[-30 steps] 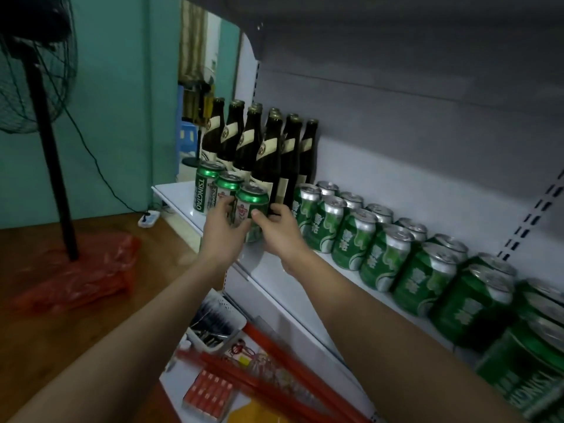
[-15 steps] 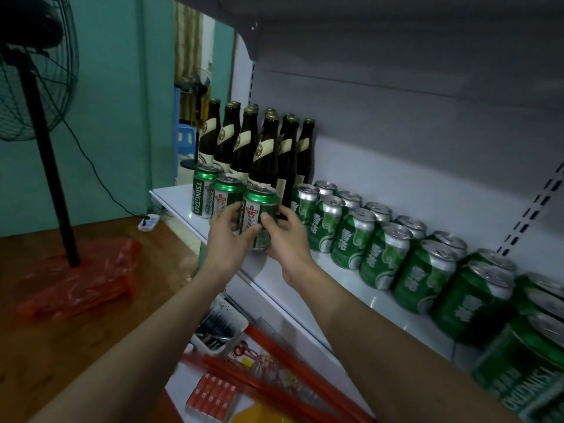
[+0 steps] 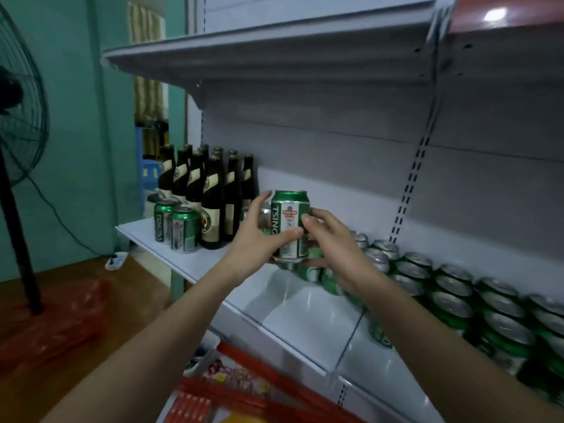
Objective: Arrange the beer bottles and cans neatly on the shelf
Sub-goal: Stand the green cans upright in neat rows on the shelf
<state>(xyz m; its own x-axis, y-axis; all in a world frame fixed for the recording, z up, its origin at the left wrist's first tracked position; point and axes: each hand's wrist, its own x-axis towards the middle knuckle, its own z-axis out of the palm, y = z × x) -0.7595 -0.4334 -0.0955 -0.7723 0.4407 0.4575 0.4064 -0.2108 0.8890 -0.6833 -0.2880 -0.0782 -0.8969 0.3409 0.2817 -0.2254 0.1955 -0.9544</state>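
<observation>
Since half a second ago the green aluminium beer can with the red-and-white label [image 3: 290,228] has come up off the white metal shelf [image 3: 183,261] and is now held in the air, upright, in front of the grey back panel. Both hands are on it: left hand [image 3: 256,239] wraps its left side with the thumb across the label, right hand [image 3: 332,248] pinches the right side, fingers curled under. Off to the left, two more green cans [image 3: 175,228] stand at the shelf's front edge, just in front of the cluster of dark brown glass bottles with cream labels [image 3: 210,193]. Long double row of green cans with silver tops [image 3: 451,288] runs along the shelf to the right.
</observation>
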